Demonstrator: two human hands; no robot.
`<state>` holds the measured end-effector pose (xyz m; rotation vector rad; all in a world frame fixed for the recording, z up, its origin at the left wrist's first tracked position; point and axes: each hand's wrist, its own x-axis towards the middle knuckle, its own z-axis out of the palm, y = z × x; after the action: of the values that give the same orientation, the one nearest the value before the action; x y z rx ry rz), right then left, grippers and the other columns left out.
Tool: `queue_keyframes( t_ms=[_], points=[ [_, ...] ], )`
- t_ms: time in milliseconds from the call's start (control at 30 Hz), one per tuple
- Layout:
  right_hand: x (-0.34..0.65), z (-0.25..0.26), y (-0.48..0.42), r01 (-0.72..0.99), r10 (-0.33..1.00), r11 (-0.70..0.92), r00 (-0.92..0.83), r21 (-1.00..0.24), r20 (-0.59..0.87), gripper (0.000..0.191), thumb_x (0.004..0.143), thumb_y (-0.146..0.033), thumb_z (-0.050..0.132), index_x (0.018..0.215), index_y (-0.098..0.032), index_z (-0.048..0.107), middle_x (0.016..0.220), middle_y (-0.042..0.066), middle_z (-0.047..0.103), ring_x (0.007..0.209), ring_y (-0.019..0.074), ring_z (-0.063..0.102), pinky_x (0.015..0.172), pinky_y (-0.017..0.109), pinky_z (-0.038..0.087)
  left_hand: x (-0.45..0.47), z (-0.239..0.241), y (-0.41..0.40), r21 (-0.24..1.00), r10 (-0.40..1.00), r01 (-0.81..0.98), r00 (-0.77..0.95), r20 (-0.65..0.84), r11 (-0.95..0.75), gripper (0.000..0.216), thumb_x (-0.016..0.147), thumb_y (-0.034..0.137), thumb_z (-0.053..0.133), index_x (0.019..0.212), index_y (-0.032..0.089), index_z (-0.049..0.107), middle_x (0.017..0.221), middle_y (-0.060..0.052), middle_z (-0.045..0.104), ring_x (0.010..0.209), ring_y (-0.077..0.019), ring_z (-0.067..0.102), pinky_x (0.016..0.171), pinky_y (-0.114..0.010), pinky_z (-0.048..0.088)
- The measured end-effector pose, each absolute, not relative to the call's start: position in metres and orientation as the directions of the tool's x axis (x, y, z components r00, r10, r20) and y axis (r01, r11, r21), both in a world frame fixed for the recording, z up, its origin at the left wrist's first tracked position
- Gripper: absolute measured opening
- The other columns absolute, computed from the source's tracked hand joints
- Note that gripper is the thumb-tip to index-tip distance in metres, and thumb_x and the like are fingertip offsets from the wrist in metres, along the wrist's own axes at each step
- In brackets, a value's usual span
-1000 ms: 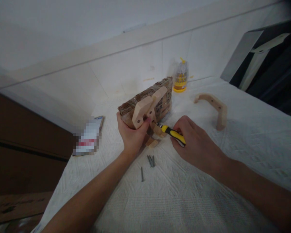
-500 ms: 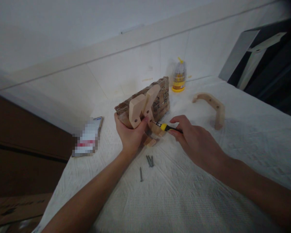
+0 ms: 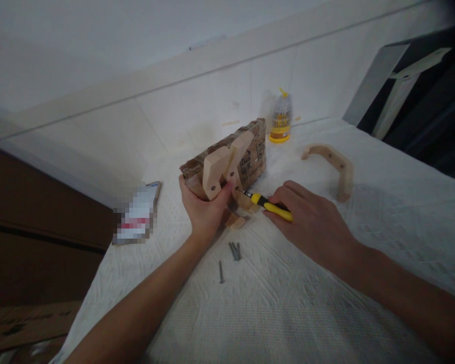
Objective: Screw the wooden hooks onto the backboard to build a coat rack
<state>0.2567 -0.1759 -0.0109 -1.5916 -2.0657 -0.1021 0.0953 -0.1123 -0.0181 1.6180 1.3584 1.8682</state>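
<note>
My left hand [image 3: 205,210] is wrapped round a wooden piece with two angled prongs [image 3: 216,169], its thumb pressed on the front near the screw holes. Behind the prongs stands a brown block wrapped in printed cardboard and tape [image 3: 256,151]. Between the thumb and fingers of my right hand [image 3: 307,212] is a yellow and black screwdriver [image 3: 271,206]. Its tip meets the lower hole of the right prong. Several loose screws [image 3: 235,251] lie on the white cloth in front, with one screw [image 3: 221,272] apart from the others.
A curved wooden piece with holes [image 3: 333,164] lies on the white cloth [image 3: 288,303] at the right. A yellow-based bit case [image 3: 280,121] stands by the wall. At left lies a flat, pixelated packet [image 3: 138,215]. A metal bracket [image 3: 398,96] stands at the far right.
My right hand has shifted its grip on the screwdriver, so more of the yellow handle shows below the fingers. The left hand and the wooden piece have barely moved.
</note>
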Motion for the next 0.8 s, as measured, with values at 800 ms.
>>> queue_keyframes(
  t_ms=[800],
  points=[
    [0.2558,-0.0108,-0.1757,0.915,0.884,0.325,-0.205,-0.238,0.419,0.008,0.081,-0.017,0.057,0.090,-0.015,0.058,0.091,0.008,0.060,0.075,0.0209,0.063,0.050,0.027,0.042,0.0956,-0.0193,-0.1134,0.798,0.748,0.338,-0.296,0.594,-0.499,0.049,0.054,0.028,0.078,0.087,0.024,0.043,0.092,-0.002,0.062,0.085,-0.0215,0.064,0.077,-0.038,0.054]
  ],
)
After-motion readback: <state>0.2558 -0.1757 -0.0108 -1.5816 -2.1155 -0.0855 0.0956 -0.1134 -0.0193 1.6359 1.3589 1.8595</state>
